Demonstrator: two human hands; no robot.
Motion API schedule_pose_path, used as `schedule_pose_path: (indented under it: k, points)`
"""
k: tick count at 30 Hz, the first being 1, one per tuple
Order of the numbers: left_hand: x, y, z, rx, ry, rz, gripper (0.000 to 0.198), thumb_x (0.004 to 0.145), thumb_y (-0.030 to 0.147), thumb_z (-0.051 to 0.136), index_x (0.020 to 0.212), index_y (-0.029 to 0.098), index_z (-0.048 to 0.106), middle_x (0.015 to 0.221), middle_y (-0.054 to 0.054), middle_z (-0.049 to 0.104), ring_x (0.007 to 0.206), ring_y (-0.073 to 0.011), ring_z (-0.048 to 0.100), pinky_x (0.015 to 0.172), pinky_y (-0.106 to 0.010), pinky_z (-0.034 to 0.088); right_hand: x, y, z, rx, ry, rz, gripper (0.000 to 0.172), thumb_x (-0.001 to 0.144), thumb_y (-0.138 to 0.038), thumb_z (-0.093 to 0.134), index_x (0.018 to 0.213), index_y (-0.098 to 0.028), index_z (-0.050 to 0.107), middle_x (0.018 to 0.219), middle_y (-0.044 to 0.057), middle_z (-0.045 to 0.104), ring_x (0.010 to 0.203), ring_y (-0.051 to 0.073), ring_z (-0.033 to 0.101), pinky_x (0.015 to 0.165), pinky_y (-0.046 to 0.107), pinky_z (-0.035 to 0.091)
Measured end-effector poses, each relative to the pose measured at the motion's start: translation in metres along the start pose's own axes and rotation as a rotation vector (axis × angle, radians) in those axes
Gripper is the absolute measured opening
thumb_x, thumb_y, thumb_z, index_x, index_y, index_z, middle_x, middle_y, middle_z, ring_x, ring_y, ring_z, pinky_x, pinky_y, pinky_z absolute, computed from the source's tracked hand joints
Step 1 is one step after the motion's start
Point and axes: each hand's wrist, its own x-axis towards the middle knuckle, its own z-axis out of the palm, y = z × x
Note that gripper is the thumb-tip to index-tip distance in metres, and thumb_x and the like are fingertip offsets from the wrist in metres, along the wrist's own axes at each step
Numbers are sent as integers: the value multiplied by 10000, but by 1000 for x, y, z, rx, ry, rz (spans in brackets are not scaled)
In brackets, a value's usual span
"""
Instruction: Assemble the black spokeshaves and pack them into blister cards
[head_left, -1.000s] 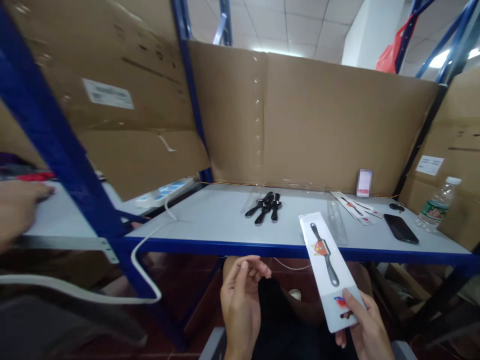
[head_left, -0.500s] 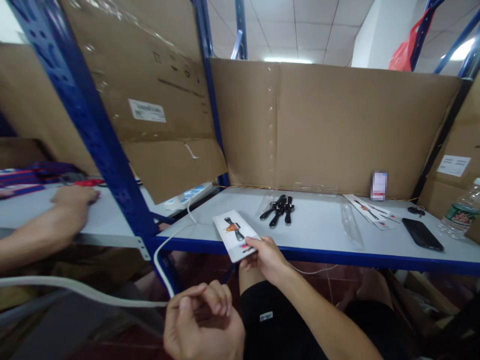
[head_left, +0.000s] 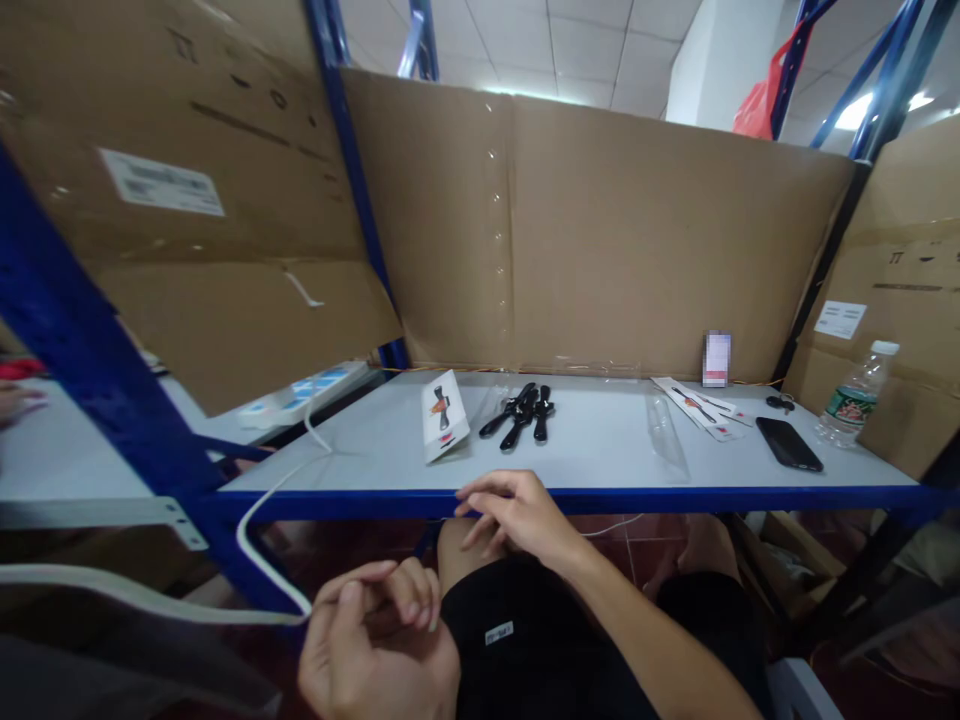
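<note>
My left hand (head_left: 379, 640) is low in front of me, palm up, fingers loosely curled with a hollow palm and nothing visible in it. My right hand (head_left: 510, 510) hovers at the table's blue front edge, fingers spread and holding nothing. Just beyond it is a folded white card (head_left: 441, 415), printed with a black and orange item, tilted at the table's front left; whether it has come to rest I cannot tell. To its right lies a small pile of black, narrow-waisted plastic pieces (head_left: 521, 412).
A clear plastic shell (head_left: 666, 435), more printed cards (head_left: 697, 408), a black phone (head_left: 789, 443) and a water bottle (head_left: 850, 395) are on the right. A white cable (head_left: 262, 570) runs from a power strip (head_left: 315, 390) past my left hand. Cardboard walls (head_left: 637, 240) enclose the table.
My right hand has let go of the white card and drawn slightly back, fingers spreading. The card now is on the table side, apart from the hand. The view has turned right.
</note>
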Motion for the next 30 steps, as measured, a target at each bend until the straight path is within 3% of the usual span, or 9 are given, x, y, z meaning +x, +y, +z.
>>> schedule_pose_path:
  k: [5, 9, 14, 18, 20, 25, 28, 30]
  points:
    - [-2, -2, -3, 2, -17, -24, 142, 832, 227, 605, 702, 172, 615, 418, 55, 389, 383, -96, 330, 392, -221, 251, -7, -26, -35, -898, 313, -184, 206, 936, -238, 555, 930, -208, 759, 951, 69, 773, 923, 212, 714, 784, 266, 481]
    - [0, -4, -4, 2, -35, -48, 138, 817, 244, 637, 700, 172, 620, 419, 53, 400, 385, -93, 348, 393, -216, 258, -1, -39, -51, -1174, 387, -94, 257, 957, -287, 520, 990, -239, 770, 990, 77, 779, 966, 241, 709, 760, 281, 446]
    - [1, -6, -5, 2, -54, -54, 131, 822, 237, 632, 711, 169, 629, 423, 50, 406, 383, -94, 353, 391, -216, 261, 14, -40, -65, -1311, 382, -8, 267, 953, -310, 516, 1022, -229, 761, 1063, 109, 767, 1024, 270, 702, 762, 295, 453]
    - [1, -7, -7, 4, -53, -62, 140, 841, 226, 621, 714, 168, 627, 429, 45, 409, 395, -96, 366, 396, -214, 272, 23, -36, -76, -1386, 518, 63, 274, 953, -238, 497, 1066, -186, 741, 1064, 155, 758, 1016, 284, 714, 791, 316, 477]
    - [0, -8, -7, 10, -47, -89, 147, 852, 225, 615, 717, 168, 628, 434, 42, 411, 400, -99, 371, 397, -215, 279, 31, -36, -75, -1376, 515, 47, 287, 971, -286, 492, 1071, -182, 740, 1067, 162, 758, 1018, 287, 717, 801, 321, 488]
    - [-4, -9, -4, 3, -57, -131, 164, 870, 246, 618, 725, 169, 634, 445, 38, 409, 411, -99, 370, 397, -210, 284, 89, -43, -55, -1237, 408, 0, 466, 993, -507, 460, 1020, -153, 761, 1085, 180, 760, 1024, 291, 721, 801, 325, 512]
    - [-5, -8, -3, 2, -78, -144, 171, 872, 267, 629, 730, 172, 640, 446, 38, 411, 415, -95, 371, 402, -204, 291, 131, -45, -48, -1098, 335, 112, 402, 989, -413, 492, 955, -122, 768, 889, 141, 784, 883, 238, 747, 758, 280, 514]
    - [-6, -8, -3, 9, -95, -161, 177, 871, 291, 642, 738, 174, 642, 447, 40, 413, 418, -94, 377, 405, -202, 295, 147, -45, -49, -1031, 322, 163, 290, 941, -307, 557, 919, -108, 768, 865, 139, 784, 869, 226, 746, 737, 254, 507]
